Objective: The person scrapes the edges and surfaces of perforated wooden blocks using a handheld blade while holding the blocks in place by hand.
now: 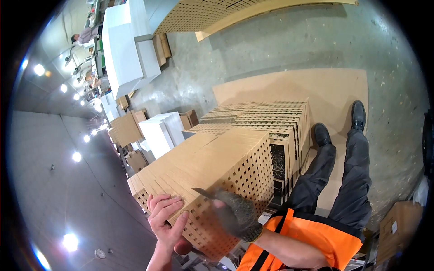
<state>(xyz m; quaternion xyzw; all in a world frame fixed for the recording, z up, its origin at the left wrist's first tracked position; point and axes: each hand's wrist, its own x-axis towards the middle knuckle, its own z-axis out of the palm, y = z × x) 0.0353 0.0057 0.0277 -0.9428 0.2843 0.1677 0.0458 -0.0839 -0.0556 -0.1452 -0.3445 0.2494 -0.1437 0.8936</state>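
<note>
A tall stack of tan cardboard sheets [212,156], punched with rows of square holes, stands before me. My bare left hand [165,217] grips its near left corner, fingers bent over the upper side and thumb against the perforated face. On my right hand [239,214] is a dark grey knitted glove, partly smeared by motion. The glove is closed on a knife, whose dark blade [203,193] points toward the stack's upper edge; the handle is hidden. Beside my left wrist shows a reddish-brown rounded thing [183,246], its kind unclear.
More perforated stacks [289,110] with dark layers stand behind, beside a flat cardboard sheet [334,83] under my feet. White boxes [165,131] and a large white stack [122,49] lie to the left. A cardboard box [398,230] sits at lower right. A person [86,35] is far off.
</note>
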